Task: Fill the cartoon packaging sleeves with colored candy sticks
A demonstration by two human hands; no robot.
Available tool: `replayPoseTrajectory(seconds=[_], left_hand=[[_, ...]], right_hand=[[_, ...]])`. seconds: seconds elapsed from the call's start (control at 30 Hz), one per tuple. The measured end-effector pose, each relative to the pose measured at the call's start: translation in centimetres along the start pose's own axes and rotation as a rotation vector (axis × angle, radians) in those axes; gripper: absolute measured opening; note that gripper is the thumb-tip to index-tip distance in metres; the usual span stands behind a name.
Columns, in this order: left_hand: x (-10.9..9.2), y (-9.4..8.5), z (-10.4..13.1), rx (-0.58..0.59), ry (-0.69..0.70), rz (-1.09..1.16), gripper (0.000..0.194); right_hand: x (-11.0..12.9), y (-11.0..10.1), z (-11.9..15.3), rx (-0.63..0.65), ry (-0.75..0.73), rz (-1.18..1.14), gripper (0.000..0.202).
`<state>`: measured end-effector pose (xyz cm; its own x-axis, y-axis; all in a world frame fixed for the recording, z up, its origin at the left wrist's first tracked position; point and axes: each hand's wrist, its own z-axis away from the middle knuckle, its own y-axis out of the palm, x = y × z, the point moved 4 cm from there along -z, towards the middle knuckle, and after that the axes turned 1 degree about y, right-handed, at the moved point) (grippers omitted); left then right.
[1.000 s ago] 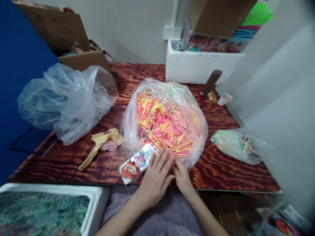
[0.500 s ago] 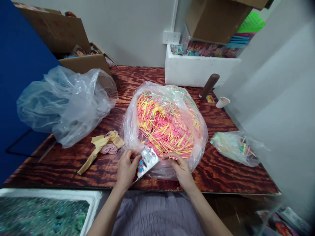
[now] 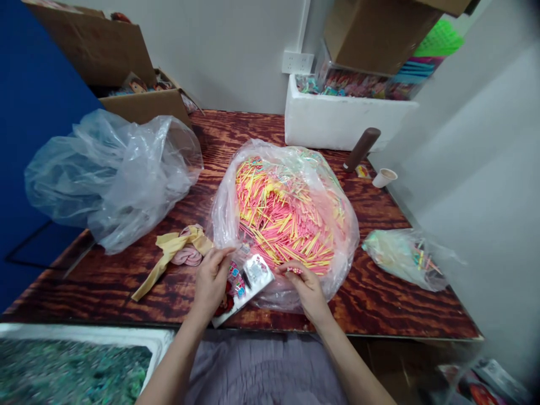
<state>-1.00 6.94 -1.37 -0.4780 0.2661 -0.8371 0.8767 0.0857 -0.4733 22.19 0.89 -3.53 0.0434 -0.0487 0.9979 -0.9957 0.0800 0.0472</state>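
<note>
My left hand (image 3: pixel 212 281) is closed at the upper left edge of a silver packet (image 3: pixel 258 275) with blue and pink lettering and a red picture. The packet lies slanted across the front of a big clear plastic bag. My right hand (image 3: pixel 307 289) is closed around a small bundle of thin sticks (image 3: pixel 294 270); only their pink and pale ends show between the fingers. Right behind both hands, the open plastic bag (image 3: pixel 222 211) is heaped with thin pink and yellow sticks (image 3: pixel 291 225). Part of the packet is hidden under my left fingers.
Left on the wooden table (image 3: pixel 236 125) are a crumpled clear bag (image 3: pixel 126 180) and a yellow-and-pink cloth (image 3: pixel 181 246). To the right are a smaller bag (image 3: pixel 400 256), a paper cup (image 3: pixel 384 178) and a brown cylinder (image 3: pixel 361 149). A white foam box (image 3: pixel 337 121) stands behind.
My left hand has shifted slightly left and up along the packet, uncovering more of its printed lower part. The right hand stays nearly in place with the sticks.
</note>
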Motion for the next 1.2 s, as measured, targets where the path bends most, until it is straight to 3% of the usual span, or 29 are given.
replayPoseTrajectory(seconds=[0.13, 0.27, 0.37, 0.53, 0.77, 1.2], left_hand=[[0.1, -1.0, -0.8, -0.076, -0.200, 0.328, 0.013], [0.6, -0.9, -0.8, -0.167, -0.371, 0.580, 0.019], [0.5, -0.3, -0.7, -0.156, -0.395, 0.564, 0.023], [-0.3, 0.5, -0.5, -0.006, -0.387, 0.479, 0.024], [-1.0, 0.5, -0.2, 0.015, -0.442, 0.572, 0.024], [-0.2, 0.7, 0.3, 0.135, -0.314, 0.361, 0.020]], right_hand=[[-0.2, 0.1, -0.1, 0.005, 0.018, -0.010, 0.017], [-0.4, 0.1, 0.0, 0.007, 0.015, -0.022, 0.018], [-0.6, 0.1, 0.1, 0.004, 0.006, -0.029, 0.018], [-0.7, 0.0, 0.2, -0.008, 0.011, -0.023, 0.018], [-0.9, 0.1, 0.1, -0.002, 0.013, -0.004, 0.015], [-1.2, 0.1, 0.5, -0.010, 0.018, 0.012, 0.019]])
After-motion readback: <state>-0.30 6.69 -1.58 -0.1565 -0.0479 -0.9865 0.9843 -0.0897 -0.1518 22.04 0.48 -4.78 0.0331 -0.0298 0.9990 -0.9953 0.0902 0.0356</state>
